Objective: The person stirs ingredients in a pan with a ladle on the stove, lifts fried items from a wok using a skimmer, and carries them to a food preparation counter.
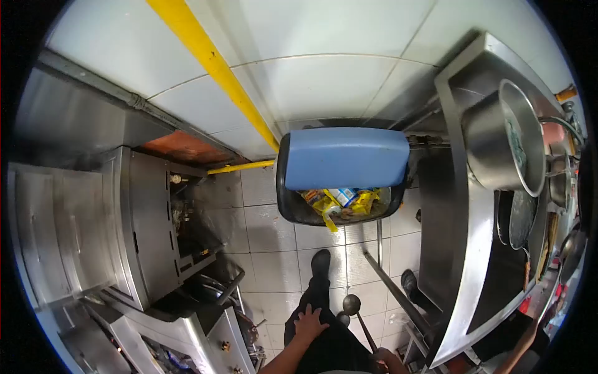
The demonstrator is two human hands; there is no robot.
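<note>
My left hand (pixel 309 325) lies on the dark trousers over my thigh, its fingers spread and nothing in it. Low in the view, my right hand (pixel 387 360) is closed around the handle of a ladle (pixel 351 304). The ladle's rounded bowl points forward above the tiled floor, beside my leg. Close to that bowl is a second, smaller rounded metal piece (pixel 343 319); whether I hold it too, I cannot tell. Part of my right hand is cut off by the frame's bottom edge.
Ahead stands a black bin (pixel 286 209) with a blue lid (pixel 349 159) and yellow wrappers inside. A steel counter (pixel 476 262) on the right bears a large metal pot (pixel 498 140). Steel kitchen equipment (pixel 146 224) fills the left. A yellow pipe (pixel 218 68) crosses the tiled wall.
</note>
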